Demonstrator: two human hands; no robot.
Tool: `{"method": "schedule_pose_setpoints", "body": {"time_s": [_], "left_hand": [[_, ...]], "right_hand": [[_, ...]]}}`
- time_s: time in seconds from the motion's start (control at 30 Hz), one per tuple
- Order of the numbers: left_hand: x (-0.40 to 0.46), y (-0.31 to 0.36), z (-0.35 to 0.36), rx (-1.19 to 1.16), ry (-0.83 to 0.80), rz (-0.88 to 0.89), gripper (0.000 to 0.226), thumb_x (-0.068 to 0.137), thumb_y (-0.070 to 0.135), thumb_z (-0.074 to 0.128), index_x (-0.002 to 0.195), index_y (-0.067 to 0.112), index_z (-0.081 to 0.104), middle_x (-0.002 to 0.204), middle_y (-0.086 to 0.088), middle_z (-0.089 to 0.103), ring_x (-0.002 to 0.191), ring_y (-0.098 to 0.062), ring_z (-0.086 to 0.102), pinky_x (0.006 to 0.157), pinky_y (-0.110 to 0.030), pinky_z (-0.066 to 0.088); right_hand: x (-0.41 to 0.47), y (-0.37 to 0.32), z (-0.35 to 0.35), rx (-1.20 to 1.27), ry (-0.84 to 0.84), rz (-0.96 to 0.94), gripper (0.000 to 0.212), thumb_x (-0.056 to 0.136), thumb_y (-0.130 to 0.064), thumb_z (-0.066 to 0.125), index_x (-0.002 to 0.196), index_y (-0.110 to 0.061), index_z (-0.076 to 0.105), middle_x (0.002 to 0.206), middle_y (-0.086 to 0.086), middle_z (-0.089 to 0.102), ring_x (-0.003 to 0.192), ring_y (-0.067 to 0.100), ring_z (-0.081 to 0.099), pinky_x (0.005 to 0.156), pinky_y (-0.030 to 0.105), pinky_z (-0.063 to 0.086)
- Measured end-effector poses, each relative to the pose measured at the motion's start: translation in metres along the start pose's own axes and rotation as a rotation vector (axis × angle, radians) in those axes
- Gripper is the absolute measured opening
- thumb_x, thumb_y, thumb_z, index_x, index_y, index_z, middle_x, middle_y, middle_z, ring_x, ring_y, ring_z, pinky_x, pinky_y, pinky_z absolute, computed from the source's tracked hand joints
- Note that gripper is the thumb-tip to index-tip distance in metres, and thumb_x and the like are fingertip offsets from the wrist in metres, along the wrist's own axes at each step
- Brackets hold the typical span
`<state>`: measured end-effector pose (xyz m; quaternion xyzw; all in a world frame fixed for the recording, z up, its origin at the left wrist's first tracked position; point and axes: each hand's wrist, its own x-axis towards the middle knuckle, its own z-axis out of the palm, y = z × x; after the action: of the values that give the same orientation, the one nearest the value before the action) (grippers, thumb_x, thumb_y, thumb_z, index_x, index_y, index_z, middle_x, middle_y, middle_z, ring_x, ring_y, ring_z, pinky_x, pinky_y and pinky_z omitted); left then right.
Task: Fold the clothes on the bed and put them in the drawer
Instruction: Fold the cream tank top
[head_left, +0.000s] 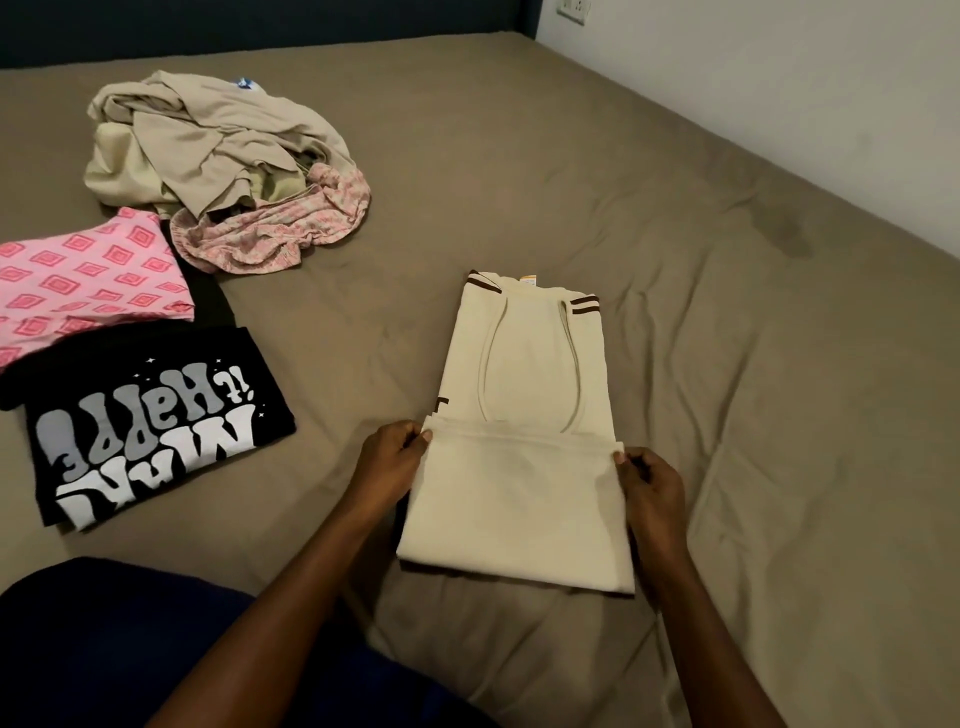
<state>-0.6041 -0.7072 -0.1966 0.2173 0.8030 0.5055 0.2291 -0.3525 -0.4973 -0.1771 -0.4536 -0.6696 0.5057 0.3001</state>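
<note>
Both hands, left hand (392, 460) and right hand (649, 480), pinch the folded-up hem corners of the cream cotton T-shirt with brown-striped sleeves (524, 431) lying between them; an uneven pull could skew the fold.

White wall (779, 78); wall socket (574, 8); dark headboard (260, 26).

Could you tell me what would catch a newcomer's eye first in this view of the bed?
Mid-bed, the left hand and right hand pinch the folded hem of a cream shirt. At left lie a black printed T-shirt and a pink patterned garment, with a crumpled unfolded pile behind them.
</note>
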Motion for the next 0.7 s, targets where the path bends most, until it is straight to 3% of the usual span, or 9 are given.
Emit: {"method": "schedule_pose_setpoints", "body": {"time_s": [0.13, 0.23, 0.37, 0.43, 0.53, 0.63, 0.7], "left_hand": [[0.003, 0.010, 0.005, 0.190, 0.027, 0.037, 0.056, 0.100, 0.053, 0.053, 0.065, 0.011, 0.045, 0.057, 0.001, 0.049, 0.055, -0.012, 0.045, 0.057, -0.034, 0.033], [0.001, 0.015, 0.013, 0.351, 0.094, 0.156, 0.036, 0.105, 0.042, 0.050, 0.077, 0.022, 0.043, 0.065, 0.003, 0.054, 0.063, -0.021, 0.054, 0.059, -0.037, 0.040], [0.000, 0.017, 0.016, 0.156, 0.043, 0.269, 0.036, 0.107, 0.033, 0.050, 0.073, 0.038, 0.040, 0.055, 0.011, 0.043, 0.053, -0.009, 0.043, 0.056, -0.030, 0.035], [0.002, 0.015, 0.015, 0.257, 0.062, 0.304, 0.032, 0.107, 0.037, 0.050, 0.076, 0.035, 0.040, 0.055, 0.011, 0.043, 0.053, -0.008, 0.044, 0.056, -0.032, 0.034], [0.003, 0.004, 0.016, 0.389, 0.148, 0.352, 0.030, 0.104, 0.045, 0.052, 0.081, 0.026, 0.050, 0.061, 0.012, 0.048, 0.060, -0.014, 0.053, 0.058, -0.029, 0.033], [0.006, -0.005, 0.018, 0.431, 0.215, 0.371, 0.033, 0.098, 0.055, 0.058, 0.108, 0.024, 0.066, 0.089, 0.008, 0.067, 0.080, -0.016, 0.064, 0.064, -0.029, 0.043], [0.008, -0.008, 0.017, 0.415, 0.262, 0.301, 0.036, 0.092, 0.055, 0.067, 0.110, 0.024, 0.068, 0.090, 0.003, 0.065, 0.078, -0.019, 0.063, 0.065, -0.031, 0.045]], "right_hand": [[0.007, 0.012, 0.005, -0.245, 0.059, -0.103, 0.019, 0.103, -0.031, 0.063, 0.091, -0.017, 0.069, 0.077, -0.005, 0.069, 0.069, 0.006, 0.063, 0.061, 0.028, 0.045], [0.008, 0.014, 0.007, -0.296, 0.090, -0.126, 0.022, 0.104, -0.033, 0.060, 0.092, -0.016, 0.068, 0.075, -0.006, 0.067, 0.067, 0.006, 0.061, 0.060, 0.028, 0.043], [0.010, 0.014, 0.005, -0.170, 0.110, -0.128, 0.017, 0.105, -0.031, 0.060, 0.094, -0.021, 0.068, 0.079, -0.004, 0.067, 0.071, 0.011, 0.059, 0.065, 0.032, 0.045], [0.012, 0.017, 0.004, -0.360, 0.098, -0.223, 0.017, 0.105, -0.031, 0.059, 0.094, -0.020, 0.066, 0.079, -0.004, 0.065, 0.071, 0.016, 0.059, 0.062, 0.032, 0.043], [0.014, 0.024, 0.007, -0.728, 0.112, -0.343, 0.019, 0.104, -0.032, 0.058, 0.093, -0.017, 0.060, 0.079, -0.004, 0.055, 0.066, 0.018, 0.053, 0.058, 0.033, 0.039], [0.015, 0.022, 0.008, -0.758, 0.157, -0.338, 0.024, 0.104, -0.034, 0.058, 0.090, -0.015, 0.056, 0.081, -0.001, 0.056, 0.065, 0.021, 0.053, 0.056, 0.035, 0.043], [0.014, 0.022, 0.009, -0.754, 0.172, -0.344, 0.026, 0.103, -0.035, 0.058, 0.089, -0.014, 0.055, 0.081, 0.002, 0.057, 0.064, 0.023, 0.054, 0.056, 0.036, 0.045]]}}
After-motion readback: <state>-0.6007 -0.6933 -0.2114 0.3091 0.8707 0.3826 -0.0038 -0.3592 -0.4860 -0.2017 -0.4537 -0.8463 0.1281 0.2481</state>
